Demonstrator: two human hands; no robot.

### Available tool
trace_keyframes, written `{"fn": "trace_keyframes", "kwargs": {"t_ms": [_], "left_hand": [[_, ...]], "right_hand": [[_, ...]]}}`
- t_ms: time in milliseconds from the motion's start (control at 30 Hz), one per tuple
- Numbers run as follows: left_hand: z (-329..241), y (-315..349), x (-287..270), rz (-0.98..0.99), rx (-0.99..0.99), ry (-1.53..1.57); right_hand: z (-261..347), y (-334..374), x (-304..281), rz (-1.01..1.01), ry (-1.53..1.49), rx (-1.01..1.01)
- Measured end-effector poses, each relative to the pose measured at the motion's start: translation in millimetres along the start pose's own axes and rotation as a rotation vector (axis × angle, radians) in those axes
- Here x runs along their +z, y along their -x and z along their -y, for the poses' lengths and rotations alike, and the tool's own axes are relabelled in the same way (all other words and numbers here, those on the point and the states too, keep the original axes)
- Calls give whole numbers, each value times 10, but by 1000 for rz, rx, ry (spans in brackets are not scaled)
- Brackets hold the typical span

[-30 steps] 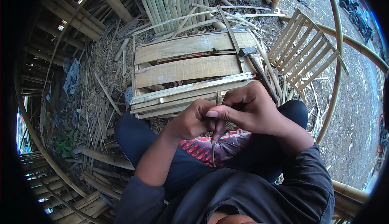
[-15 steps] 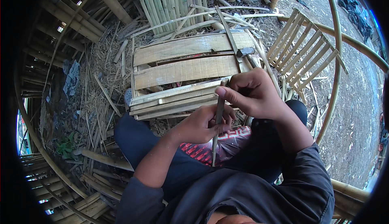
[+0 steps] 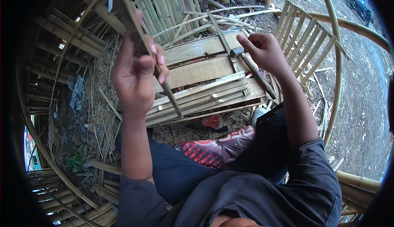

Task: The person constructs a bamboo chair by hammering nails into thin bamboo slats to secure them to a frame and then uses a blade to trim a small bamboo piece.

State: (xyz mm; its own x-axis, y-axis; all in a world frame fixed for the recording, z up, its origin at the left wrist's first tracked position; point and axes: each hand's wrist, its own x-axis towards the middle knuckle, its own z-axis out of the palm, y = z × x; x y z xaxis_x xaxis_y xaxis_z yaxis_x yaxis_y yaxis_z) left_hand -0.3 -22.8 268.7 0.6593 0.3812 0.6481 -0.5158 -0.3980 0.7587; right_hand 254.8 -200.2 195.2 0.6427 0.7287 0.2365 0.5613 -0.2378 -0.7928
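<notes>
My left hand [image 3: 137, 77], raised at the left of the slatted wooden bench, grips a long narrow bamboo strip [image 3: 141, 42]. The strip slants from the upper left down to the bench's front, with its upper part close to the camera. My right hand [image 3: 264, 54] hovers by the bench's right end, off the strip. Its fingers are curled with the thumb against them; whatever they may hold is hidden. Just left of and below it lies a hammer [image 3: 237, 52] with a dark head and wooden handle. Loose thin strips [image 3: 205, 97] lie along the near side of the bench [image 3: 193, 73].
A bamboo slat panel [image 3: 164, 11] stands behind the bench, and a slatted frame [image 3: 305, 36] leans at the right. A red cup [image 3: 212, 121] is on the straw-covered ground below the bench. Patterned cloth [image 3: 209, 151] lies between my legs. A curved bamboo pole [image 3: 337, 71] rises at right.
My left hand has lifted the strip from over my lap, up and to the left. My right hand has let go of the strip's upper end and moved slightly up toward the hammer.
</notes>
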Motion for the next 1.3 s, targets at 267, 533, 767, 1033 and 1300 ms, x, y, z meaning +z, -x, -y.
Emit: {"fn": "trace_keyframes", "kwargs": {"t_ms": [267, 533, 767, 1033, 1300], "left_hand": [[902, -823, -52, 348, 147, -692], [2618, -251, -296, 653, -223, -964], [3006, 428, -471, 567, -16, -1188], [2188, 1015, 961, 493, -187, -884], [2110, 1321, 1083, 419, 60, -1018]], "right_hand": [[-480, -60, 0, 39, 449, 144], [-1056, -44, 47, 309, 678, 247], [-1423, 113, 337, 836, 776, 278], [-1709, 322, 367, 580, 668, 372], [-971, 536, -144, 317, 276, 576]]}}
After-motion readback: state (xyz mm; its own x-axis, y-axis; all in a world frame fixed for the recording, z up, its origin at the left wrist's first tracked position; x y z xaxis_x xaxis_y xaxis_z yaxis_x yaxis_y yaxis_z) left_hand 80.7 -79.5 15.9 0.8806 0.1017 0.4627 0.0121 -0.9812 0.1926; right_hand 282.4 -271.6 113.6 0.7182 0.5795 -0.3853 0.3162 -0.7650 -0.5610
